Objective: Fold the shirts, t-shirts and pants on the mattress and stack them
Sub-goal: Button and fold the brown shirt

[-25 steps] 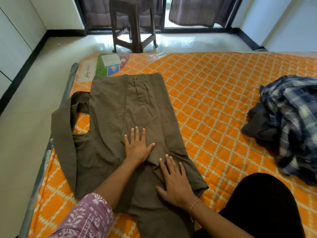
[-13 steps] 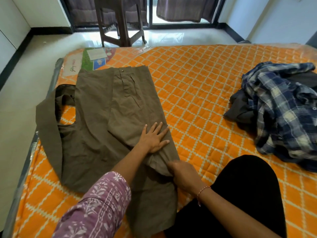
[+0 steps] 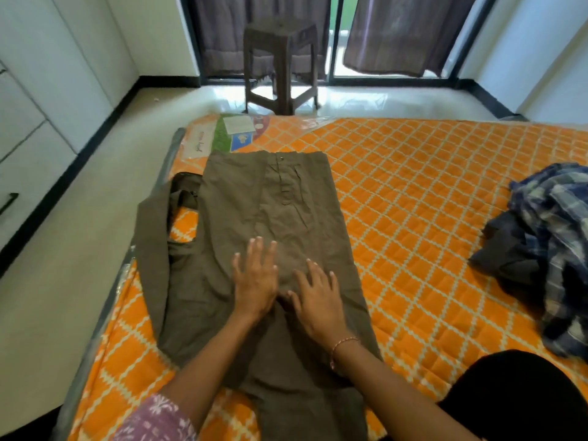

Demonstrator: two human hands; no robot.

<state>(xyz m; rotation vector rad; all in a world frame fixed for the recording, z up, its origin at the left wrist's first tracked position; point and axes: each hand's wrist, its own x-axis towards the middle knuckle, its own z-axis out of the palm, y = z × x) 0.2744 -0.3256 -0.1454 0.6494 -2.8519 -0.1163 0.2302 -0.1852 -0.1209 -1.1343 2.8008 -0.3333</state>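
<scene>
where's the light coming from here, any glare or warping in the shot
Head view: daylight enters through the window between the dark curtains at the far end, throwing glare on the glossy floor around the stool; the wide lens bends the wall and the mattress edges toward the corners; the left hand and right hand, flat on the olive garment, look slightly soft.

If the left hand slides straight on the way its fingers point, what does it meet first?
The left hand lies flat on the olive-brown pants, fingers pointing toward the waistband. Sliding on, it would likely meet only more pant fabric, then the waistband button.
</scene>
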